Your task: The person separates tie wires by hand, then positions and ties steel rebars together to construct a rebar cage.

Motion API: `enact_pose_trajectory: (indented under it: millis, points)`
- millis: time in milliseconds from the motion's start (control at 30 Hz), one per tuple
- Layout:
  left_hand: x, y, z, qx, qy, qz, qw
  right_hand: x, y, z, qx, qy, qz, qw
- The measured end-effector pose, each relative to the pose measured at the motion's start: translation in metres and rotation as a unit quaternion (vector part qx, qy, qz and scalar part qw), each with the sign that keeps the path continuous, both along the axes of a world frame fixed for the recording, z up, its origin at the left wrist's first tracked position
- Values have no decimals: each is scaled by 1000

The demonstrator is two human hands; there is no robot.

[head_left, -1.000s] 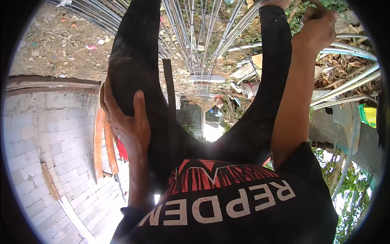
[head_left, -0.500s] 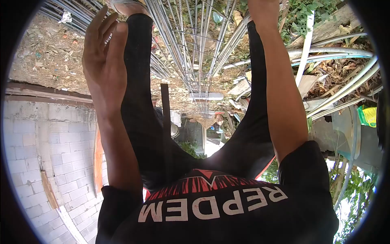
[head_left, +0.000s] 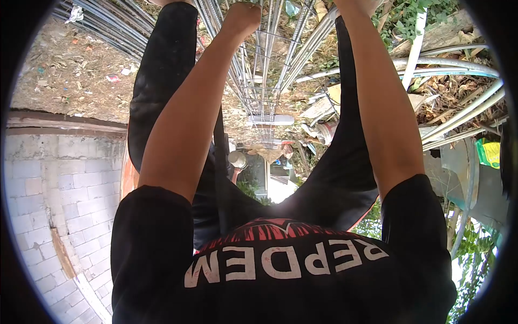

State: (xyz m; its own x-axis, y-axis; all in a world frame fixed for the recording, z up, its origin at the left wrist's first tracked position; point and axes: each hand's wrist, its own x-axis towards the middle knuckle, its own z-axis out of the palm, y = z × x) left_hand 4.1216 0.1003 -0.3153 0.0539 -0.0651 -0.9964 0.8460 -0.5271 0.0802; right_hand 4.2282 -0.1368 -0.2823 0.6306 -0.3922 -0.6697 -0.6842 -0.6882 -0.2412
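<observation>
My left hand point(head_left: 244, 17) is at the top of the head view, bent down at the wrist over a bundle of long steel rebar rods point(head_left: 264, 59). Its fingers are hidden, so I cannot see whether it grips a rod. My right hand point(head_left: 362, 5) is cut off by the top edge, beside my right lower leg and near the rods' right side; its fingers do not show. Thin cross wires or ties run across the rods, which lie between my spread legs.
More rebar point(head_left: 110, 27) lies at upper left. On the right are pale pipes point(head_left: 453, 67), boards and dry leaves. A block wall point(head_left: 81, 189) stands at left, and a yellow-green bag point(head_left: 488, 153) is at far right. Litter covers the ground point(head_left: 81, 70).
My left hand, open and raised at left before, has swung right and over to the rebar. My right arm has shifted slightly right. My left leg has moved a little to the left.
</observation>
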Motion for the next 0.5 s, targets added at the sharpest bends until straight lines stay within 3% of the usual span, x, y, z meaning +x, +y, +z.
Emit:
enact_pose_trajectory:
  millis: [67, 100, 133, 200, 233, 267, 333, 367, 467, 500]
  points:
    - [-11, -4, -29, -38, -24, 94, 995, 7, 6, 10, -25, 4, 0, 1000]
    - [-4, -12, -39, -26, -74, -78, 994, 8, 6, 11, -47, 9, -3, 999]
    - [-6, -22, -40, -28, -74, -77, 994, 3, 4, 9, -50, 8, -2, 999]
    - [-5, -33, -59, 14, -101, 132, 986, -4, 3, -2, -5, -38, 3, 999]
    - [12, -33, -52, -39, -18, 105, 994, -2, 5, -1, -6, -49, 3, 999]
    - [24, -40, -41, -41, -27, 105, 993, -3, 7, 2, -30, -59, 3, 998]
    - [40, -58, -24, 37, -15, 7, 999, 0, 11, 6, -55, -78, 2, 995]
    - [57, -62, -6, 2, 9, 59, 998, 1, 13, 7, -42, -101, 8, 994]
    - [44, -59, -18, 24, -32, 47, 998, 13, 29, 13, -1, -97, -13, 995]
    - [39, -56, -19, 23, -96, 8, 995, 11, 34, 8, 26, -93, 25, 995]
